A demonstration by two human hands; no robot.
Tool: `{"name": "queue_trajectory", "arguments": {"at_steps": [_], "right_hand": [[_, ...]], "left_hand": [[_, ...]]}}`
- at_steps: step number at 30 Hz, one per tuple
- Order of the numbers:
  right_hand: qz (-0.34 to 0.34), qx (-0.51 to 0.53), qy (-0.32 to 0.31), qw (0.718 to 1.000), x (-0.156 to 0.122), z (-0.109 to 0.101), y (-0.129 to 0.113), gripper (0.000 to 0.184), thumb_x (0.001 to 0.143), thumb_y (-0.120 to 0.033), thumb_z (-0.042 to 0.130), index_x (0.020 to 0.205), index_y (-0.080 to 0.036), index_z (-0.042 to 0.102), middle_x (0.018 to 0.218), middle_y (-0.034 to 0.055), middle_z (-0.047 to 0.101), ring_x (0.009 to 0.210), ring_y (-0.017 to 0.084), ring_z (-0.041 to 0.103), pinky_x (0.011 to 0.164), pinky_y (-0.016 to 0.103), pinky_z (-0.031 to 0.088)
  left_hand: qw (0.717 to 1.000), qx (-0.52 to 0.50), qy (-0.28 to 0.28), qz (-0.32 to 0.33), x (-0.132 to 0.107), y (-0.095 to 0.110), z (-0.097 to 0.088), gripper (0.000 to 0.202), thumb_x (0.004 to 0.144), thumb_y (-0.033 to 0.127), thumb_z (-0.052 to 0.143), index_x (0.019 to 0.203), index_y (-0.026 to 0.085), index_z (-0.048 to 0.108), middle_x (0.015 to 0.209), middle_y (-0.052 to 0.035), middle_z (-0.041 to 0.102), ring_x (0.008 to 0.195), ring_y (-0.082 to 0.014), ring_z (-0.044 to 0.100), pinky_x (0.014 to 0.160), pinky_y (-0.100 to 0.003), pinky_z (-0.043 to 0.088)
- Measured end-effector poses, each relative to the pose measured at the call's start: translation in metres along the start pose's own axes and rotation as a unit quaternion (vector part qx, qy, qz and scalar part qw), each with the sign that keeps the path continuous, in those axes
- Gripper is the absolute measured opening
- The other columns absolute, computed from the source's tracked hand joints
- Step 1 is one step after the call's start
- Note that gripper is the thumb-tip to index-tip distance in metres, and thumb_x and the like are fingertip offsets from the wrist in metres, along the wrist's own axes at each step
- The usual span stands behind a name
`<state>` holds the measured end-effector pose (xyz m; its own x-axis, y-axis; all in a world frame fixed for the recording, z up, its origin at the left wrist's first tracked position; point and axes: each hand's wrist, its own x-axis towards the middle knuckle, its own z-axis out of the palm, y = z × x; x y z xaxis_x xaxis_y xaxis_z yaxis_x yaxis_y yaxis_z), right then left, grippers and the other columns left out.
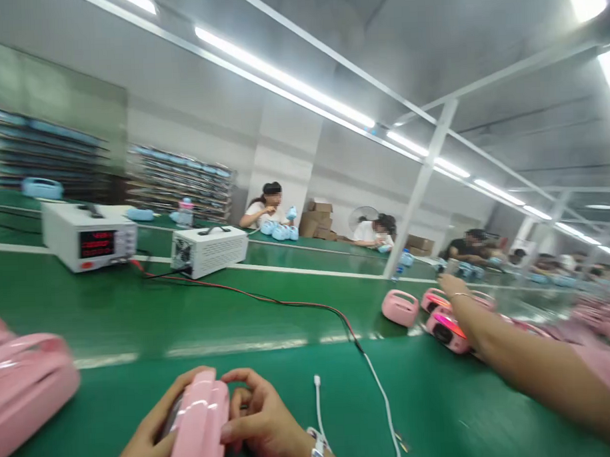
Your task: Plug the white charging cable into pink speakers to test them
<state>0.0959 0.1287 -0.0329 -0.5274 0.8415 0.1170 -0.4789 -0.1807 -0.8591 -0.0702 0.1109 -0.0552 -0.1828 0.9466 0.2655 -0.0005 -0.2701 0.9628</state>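
Note:
A pink portable speaker (198,425) is held up at the lower edge of the view, its glossy narrow side facing me. My left hand (159,427) grips it from the left, fingers wrapped round its edge. Against its right side, my right hand (266,413) has curled fingers, the thumb touching the casing; a silvery band is on that wrist. What lies behind the right fingers is partly hidden. To the right, a white cable (318,395) with a small plug at its end lies on the green table mat (270,363).
Pink speakers (30,385) stand at the left. Two white power supply boxes (210,248) sit further back, one with a red display. A red-black lead (287,302) crosses the table. A co-worker's arm (504,341) reaches over pink speakers (446,330) at right. A white post (421,184) rises behind.

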Motion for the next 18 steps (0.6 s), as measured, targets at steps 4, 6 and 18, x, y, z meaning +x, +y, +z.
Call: {"name": "queue_trajectory", "arguments": {"at_steps": [4,6,18], "right_hand": [[-0.016,0.017,-0.014,1.0,0.004,-0.009,0.016,0.073,0.034,-0.024,0.093,0.097,-0.017,0.058,0.044,-0.0128,0.05,0.029,0.004,0.037,0.033,0.015,0.029],[-0.012,0.022,-0.041,0.999,0.007,-0.015,0.021,0.074,0.034,-0.027,0.094,0.098,-0.019,0.057,0.044,-0.014,0.046,0.028,0.004,0.036,0.033,0.015,0.028],[0.015,0.007,-0.072,0.997,0.0,-0.013,0.007,0.066,0.044,-0.027,0.093,0.1,-0.02,0.059,0.053,-0.0108,0.049,0.042,0.006,0.047,0.048,0.018,0.036]], "left_hand": [[0.998,-0.065,0.01,-0.022,-0.009,0.016,0.006,0.037,0.057,0.041,0.074,0.093,0.034,0.07,0.104,0.0031,0.069,0.108,-0.0368,0.056,0.096,-0.045,0.043],[0.996,-0.079,-0.011,-0.03,-0.011,0.02,0.007,0.041,0.058,0.04,0.073,0.097,0.028,0.068,0.103,-0.0001,0.068,0.1,-0.0336,0.059,0.087,-0.039,0.047],[0.989,-0.099,-0.099,-0.055,-0.011,0.021,0.003,0.043,0.062,0.044,0.07,0.102,0.029,0.062,0.089,-0.0011,0.063,0.086,-0.0278,0.057,0.074,-0.034,0.045]]}}
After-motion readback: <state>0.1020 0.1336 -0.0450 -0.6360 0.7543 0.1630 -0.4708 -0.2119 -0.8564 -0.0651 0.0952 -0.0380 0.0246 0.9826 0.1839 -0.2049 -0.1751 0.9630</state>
